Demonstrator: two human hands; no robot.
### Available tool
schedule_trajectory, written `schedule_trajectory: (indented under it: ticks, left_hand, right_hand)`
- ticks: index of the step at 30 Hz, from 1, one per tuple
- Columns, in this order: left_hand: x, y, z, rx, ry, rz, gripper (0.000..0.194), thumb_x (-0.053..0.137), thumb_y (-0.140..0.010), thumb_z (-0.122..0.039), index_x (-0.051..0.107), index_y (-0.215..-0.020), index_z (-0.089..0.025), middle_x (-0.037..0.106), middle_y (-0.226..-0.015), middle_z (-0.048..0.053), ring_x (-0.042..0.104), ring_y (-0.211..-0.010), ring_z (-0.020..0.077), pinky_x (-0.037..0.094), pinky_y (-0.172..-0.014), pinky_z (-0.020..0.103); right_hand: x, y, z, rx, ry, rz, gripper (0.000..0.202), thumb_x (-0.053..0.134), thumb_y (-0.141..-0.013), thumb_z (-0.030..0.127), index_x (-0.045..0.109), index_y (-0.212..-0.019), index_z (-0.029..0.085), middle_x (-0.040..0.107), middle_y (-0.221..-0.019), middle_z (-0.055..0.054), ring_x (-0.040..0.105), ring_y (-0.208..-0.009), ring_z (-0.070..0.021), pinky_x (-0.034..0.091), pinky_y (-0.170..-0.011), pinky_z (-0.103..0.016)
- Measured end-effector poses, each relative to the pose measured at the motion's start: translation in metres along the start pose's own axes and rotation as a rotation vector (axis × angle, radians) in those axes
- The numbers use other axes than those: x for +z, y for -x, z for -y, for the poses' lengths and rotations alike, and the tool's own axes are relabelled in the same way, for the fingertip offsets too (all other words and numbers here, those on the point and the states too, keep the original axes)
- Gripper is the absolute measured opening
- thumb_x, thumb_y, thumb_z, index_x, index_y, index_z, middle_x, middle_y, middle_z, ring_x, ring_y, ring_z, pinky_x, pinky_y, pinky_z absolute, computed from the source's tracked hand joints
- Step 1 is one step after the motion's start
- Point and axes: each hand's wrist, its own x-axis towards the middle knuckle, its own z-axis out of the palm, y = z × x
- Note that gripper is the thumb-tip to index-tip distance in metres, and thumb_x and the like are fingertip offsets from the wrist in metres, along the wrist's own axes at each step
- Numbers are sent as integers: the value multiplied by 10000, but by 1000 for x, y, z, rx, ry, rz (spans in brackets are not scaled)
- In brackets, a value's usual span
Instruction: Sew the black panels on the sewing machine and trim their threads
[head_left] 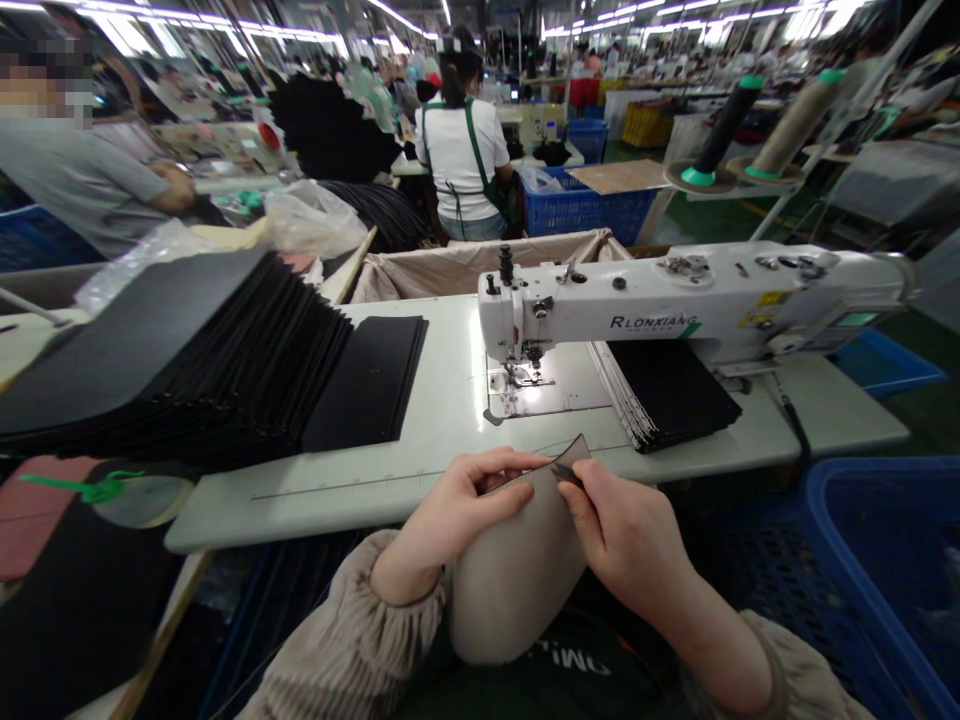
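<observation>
My left hand (459,512) and my right hand (624,532) both pinch the top edge of a curved grey-beige fabric piece (514,580) held over my lap, just below the table's front edge. A dark lining corner (571,455) sticks up between my fingers. The white sewing machine (675,300) stands on the table beyond my hands, its needle area (525,375) directly ahead. A tall fanned stack of black pieces (187,370) lies to the left, and a smaller black stack (667,390) sits under the machine arm.
A flat black sheet (371,380) lies beside the big stack. Blue crates (885,560) stand at my right. A cloth-lined bin (465,265) sits behind the table. A person in a white top (461,150) works ahead; another person's arm (90,190) is at the far left.
</observation>
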Motion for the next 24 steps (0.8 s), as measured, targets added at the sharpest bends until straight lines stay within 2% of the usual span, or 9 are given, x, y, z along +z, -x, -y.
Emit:
schedule_trajectory:
  ticks: [5,12,19,21,24]
  left_hand:
    - [0,0,2,-22,5,-8,308,635,-882,-342,703,-1154,-216,661,-1224,62,616,-1044,233,488,-812,292]
    - [-1,-3,4,-14,-8,14,257,648,-869,-290,735,-1101,-222,696,-1128,45,626,-1035,219,477,-876,299]
    - [-1,-3,6,-23,-76,43,299,635,-868,-301,720,-1138,-206,698,-1076,49,628,-986,219,486,-819,292]
    - [-2,-2,5,-12,-73,61,294,630,-874,-299,716,-1142,-218,695,-1077,40,625,-981,210,480,-803,277]
    - [-6,0,3,-16,-90,69,293,631,-880,-325,707,-1144,-223,687,-1079,35,622,-936,194,472,-756,263]
  right_hand:
    - [2,1,2,-3,-1,-30,220,409,-999,299,543,-865,187,568,-658,5,537,-567,-139,289,-544,-278]
    - [7,3,5,-20,50,-113,223,399,-1001,293,551,-890,172,570,-659,-7,537,-563,-149,298,-545,-292]
    - [5,2,0,-46,66,-36,266,398,-996,286,533,-784,197,557,-634,0,514,-546,-140,274,-542,-296]
    - [3,1,-6,0,-25,-25,254,391,-1000,292,543,-821,197,573,-645,1,540,-562,-140,300,-547,-282]
    - [-2,-1,-17,201,-270,-30,203,432,-991,361,547,-998,194,622,-729,1,591,-633,-144,376,-579,-250]
